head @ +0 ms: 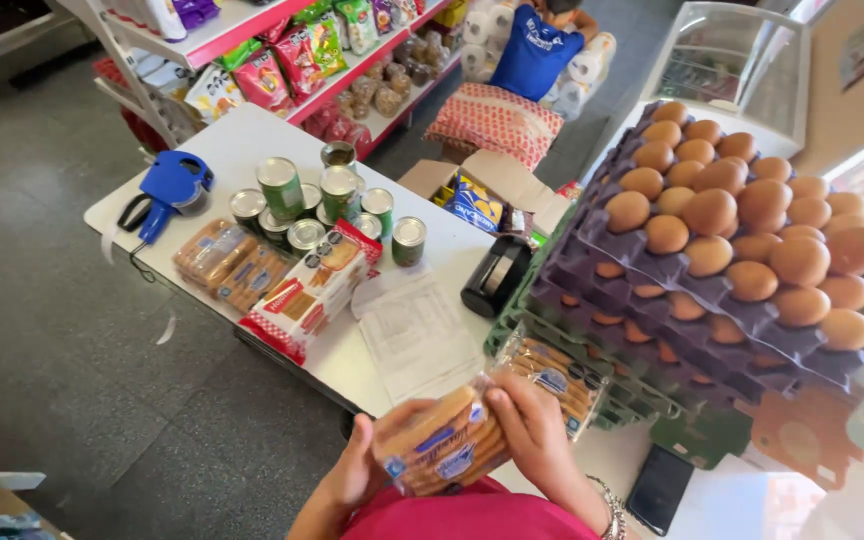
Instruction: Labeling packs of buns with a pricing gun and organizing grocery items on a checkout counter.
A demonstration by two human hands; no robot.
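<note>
A clear packet of biscuits (442,445) sits between both of my hands, close to my body at the bottom middle. My left hand (357,472) grips its lower left end. My right hand (534,432) holds its right side, fingers curled over the top edge. Just beyond the right hand lies another biscuit packet (560,380) on the white table (242,140). A printed paper sheet (414,335) lies on the table in front of my hands.
Several green cans (324,205), more biscuit packets (230,262), a red-white cracker pack (310,292) and a blue price labeller (172,185) stand on the table. Stacked egg trays (722,250) rise at right. A black tape dispenser (495,275), a phone (660,488), snack shelves (302,50) and a person in blue (535,50) lie beyond.
</note>
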